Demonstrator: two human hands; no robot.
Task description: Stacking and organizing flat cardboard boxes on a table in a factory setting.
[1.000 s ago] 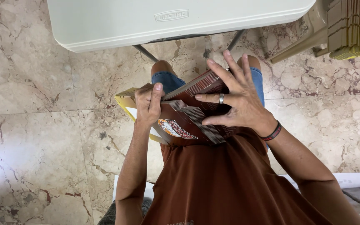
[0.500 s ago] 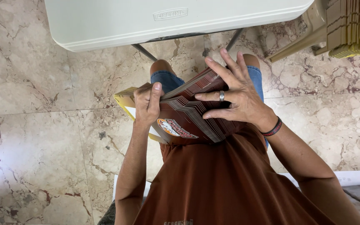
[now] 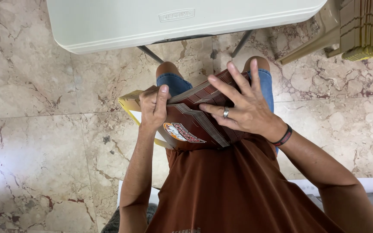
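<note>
Little has changed vs a sec ago: stack of flat brown cartons (image 3: 195, 125) stays on lap; left hand (image 3: 154, 105) still pinches its edge, right hand (image 3: 244, 108) spread, fingers now pressing flatter on top, so sorting continues

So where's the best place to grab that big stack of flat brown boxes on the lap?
Probably by its two ends. The stack of flat boxes leans and fans across the lap, so one hand on each end, like the left hand and right hand, keeps sheets from sliding.
</note>
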